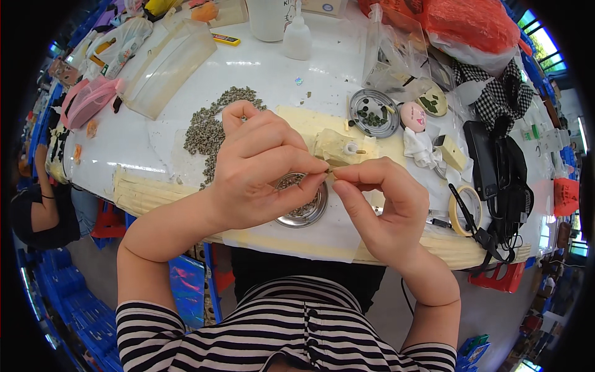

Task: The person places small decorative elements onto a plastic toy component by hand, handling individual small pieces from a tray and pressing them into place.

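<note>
My left hand [260, 170] and my right hand [392, 201] meet fingertip to fingertip above the table's near side. Each pinches thumb against forefinger; a tiny dark bit shows at the left fingertips, too small to name. Below my left hand, partly hidden by it, sits a round metal dish [317, 214] holding small grey-brown pieces. Just beyond the fingertips is a cream-coloured block [331, 146] with a small white ring-shaped part on it. A heap of small grey pieces [204, 131] spreads on the white table behind my left hand.
Farther right stand a metal dish [354, 122] with dark green pieces, a pink round item [413, 116] and a tape roll [457, 214]. A black bag [511, 180] lies at the right edge. At the back are a squeeze bottle [297, 40], a yellow cutter [226, 39] and red plastic bags [471, 25].
</note>
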`<state>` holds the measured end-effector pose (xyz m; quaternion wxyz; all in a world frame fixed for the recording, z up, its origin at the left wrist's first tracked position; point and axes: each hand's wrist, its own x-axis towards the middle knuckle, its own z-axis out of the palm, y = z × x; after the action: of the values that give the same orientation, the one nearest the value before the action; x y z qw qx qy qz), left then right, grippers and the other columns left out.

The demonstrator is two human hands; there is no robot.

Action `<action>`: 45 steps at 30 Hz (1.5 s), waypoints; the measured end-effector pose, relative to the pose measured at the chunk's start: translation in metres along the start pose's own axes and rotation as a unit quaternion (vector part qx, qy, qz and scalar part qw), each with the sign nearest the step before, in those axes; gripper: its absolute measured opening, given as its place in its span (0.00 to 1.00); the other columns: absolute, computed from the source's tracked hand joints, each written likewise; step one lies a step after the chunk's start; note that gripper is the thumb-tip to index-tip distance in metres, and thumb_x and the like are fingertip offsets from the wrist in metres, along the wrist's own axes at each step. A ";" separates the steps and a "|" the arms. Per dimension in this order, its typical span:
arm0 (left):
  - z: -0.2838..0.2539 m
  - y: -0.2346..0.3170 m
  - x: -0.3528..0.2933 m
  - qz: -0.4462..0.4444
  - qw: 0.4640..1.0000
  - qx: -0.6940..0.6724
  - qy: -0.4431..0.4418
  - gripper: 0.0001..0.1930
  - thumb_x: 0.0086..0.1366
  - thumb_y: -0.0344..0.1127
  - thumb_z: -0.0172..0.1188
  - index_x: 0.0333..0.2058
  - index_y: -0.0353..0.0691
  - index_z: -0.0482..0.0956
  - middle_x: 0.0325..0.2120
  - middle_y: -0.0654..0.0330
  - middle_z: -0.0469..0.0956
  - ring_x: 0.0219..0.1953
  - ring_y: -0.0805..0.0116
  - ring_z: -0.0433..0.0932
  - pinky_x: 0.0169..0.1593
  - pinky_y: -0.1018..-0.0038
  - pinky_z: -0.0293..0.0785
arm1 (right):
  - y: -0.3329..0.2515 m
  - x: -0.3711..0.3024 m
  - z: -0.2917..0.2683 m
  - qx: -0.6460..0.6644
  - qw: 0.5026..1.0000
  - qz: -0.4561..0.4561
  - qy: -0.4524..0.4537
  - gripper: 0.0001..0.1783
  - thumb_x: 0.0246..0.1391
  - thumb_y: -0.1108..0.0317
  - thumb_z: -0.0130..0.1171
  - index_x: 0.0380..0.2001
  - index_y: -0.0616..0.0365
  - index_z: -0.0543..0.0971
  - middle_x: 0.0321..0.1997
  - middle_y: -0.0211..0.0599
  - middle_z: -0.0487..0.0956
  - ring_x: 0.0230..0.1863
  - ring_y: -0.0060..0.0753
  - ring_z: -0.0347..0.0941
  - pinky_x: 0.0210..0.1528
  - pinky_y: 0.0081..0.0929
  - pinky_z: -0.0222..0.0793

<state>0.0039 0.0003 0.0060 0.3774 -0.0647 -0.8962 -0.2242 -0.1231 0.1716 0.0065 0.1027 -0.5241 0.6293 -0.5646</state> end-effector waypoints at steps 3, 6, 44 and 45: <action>0.002 -0.002 -0.001 -0.025 1.000 -0.011 -0.004 0.14 0.42 0.24 0.72 0.30 0.45 0.83 0.25 0.70 0.75 0.28 0.73 0.72 0.42 0.69 0.55 | -0.003 0.001 0.002 -0.059 0.995 -0.078 0.011 0.11 0.47 0.80 0.68 0.37 0.63 0.85 0.32 0.39 0.82 0.30 0.31 0.80 0.30 0.22 0.75; 0.004 -0.002 -0.001 -0.051 0.998 -0.021 0.009 0.11 0.44 0.27 0.72 0.28 0.47 0.83 0.24 0.72 0.75 0.28 0.73 0.72 0.43 0.70 0.55 | 0.002 0.000 0.006 -0.072 0.993 -0.093 0.016 0.14 0.47 0.80 0.68 0.40 0.61 0.85 0.31 0.39 0.82 0.29 0.33 0.79 0.30 0.23 0.74; 0.003 -0.001 0.002 -0.046 0.998 -0.023 -0.023 0.11 0.43 0.22 0.70 0.27 0.43 0.81 0.23 0.68 0.75 0.27 0.72 0.72 0.42 0.70 0.57 | 0.007 0.000 0.009 -0.093 0.987 -0.127 0.027 0.14 0.46 0.77 0.69 0.39 0.58 0.85 0.31 0.33 0.82 0.28 0.30 0.78 0.27 0.25 0.73; 0.003 -0.001 0.002 -0.049 0.998 -0.025 -0.024 0.11 0.43 0.22 0.70 0.27 0.43 0.81 0.23 0.68 0.75 0.27 0.72 0.72 0.42 0.70 0.57 | 0.008 0.000 0.009 -0.098 0.986 -0.135 0.026 0.14 0.46 0.77 0.69 0.39 0.58 0.85 0.31 0.33 0.82 0.28 0.30 0.78 0.27 0.25 0.73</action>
<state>0.0005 0.0000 0.0053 0.3430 -0.0357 -0.9010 -0.2634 -0.1207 0.1650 -0.0032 -0.0423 -0.5971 0.6073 -0.5223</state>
